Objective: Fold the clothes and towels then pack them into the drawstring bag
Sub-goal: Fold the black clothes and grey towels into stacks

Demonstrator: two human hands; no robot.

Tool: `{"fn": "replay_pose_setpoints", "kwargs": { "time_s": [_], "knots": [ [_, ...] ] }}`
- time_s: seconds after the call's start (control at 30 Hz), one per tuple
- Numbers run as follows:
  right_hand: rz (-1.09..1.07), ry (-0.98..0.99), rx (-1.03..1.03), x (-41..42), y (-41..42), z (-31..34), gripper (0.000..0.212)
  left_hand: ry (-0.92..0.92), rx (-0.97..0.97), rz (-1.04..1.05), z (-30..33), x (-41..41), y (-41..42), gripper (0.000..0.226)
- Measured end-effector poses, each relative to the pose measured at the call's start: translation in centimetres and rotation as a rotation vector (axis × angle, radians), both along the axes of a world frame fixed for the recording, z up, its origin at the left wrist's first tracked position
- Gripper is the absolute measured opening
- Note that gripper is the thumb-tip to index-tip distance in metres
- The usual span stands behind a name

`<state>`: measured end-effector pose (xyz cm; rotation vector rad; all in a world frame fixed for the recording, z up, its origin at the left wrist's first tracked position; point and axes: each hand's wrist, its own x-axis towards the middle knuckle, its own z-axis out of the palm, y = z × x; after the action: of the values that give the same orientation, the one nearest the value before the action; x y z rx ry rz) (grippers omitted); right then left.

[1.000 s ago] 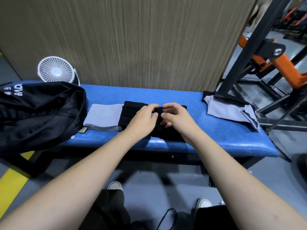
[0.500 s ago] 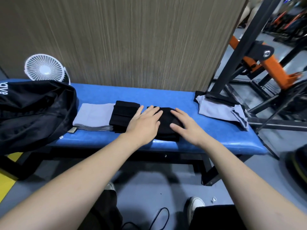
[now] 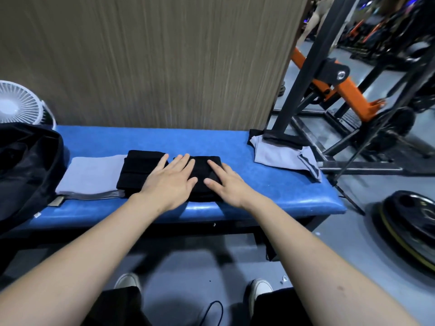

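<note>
A folded black garment point(image 3: 202, 171) lies mid-bench, and both my hands press flat on it with straight fingers: my left hand point(image 3: 170, 182) on its left part, my right hand point(image 3: 226, 182) on its right part. Just left of it lies a second folded black piece point(image 3: 138, 170), then a folded grey towel point(image 3: 91, 176). The black drawstring bag point(image 3: 26, 170) slumps at the bench's left end. An unfolded grey and black garment point(image 3: 282, 154) lies crumpled at the bench's right end.
The blue padded bench point(image 3: 270, 184) stands against a wood-grain wall. A white fan point(image 3: 20, 104) sits behind the bag. Black and orange gym frames point(image 3: 329, 76) crowd the right side. A weight plate point(image 3: 409, 215) lies on the floor at right.
My hands went from pinching the black garment's top fold to lying flat on it, and have since spread slightly. The camera view has shifted to the right.
</note>
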<state>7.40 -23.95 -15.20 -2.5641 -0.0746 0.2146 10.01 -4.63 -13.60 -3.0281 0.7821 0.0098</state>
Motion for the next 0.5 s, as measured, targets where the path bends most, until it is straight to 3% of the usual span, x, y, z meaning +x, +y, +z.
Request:
{"fn": "replay_pose_setpoints", "kwargs": {
  "time_s": [0.17, 0.5],
  "knots": [
    [0.005, -0.046, 0.075, 0.5, -0.4, -0.1, 0.065, -0.023, -0.032, 0.015, 0.4, -0.1, -0.3, 0.059],
    [-0.082, -0.269, 0.101, -2.2, -4.8, 1.4, 0.045, -0.203, -0.340, 0.017, 1.3, -1.0, -3.3, 0.033]
  ]
}}
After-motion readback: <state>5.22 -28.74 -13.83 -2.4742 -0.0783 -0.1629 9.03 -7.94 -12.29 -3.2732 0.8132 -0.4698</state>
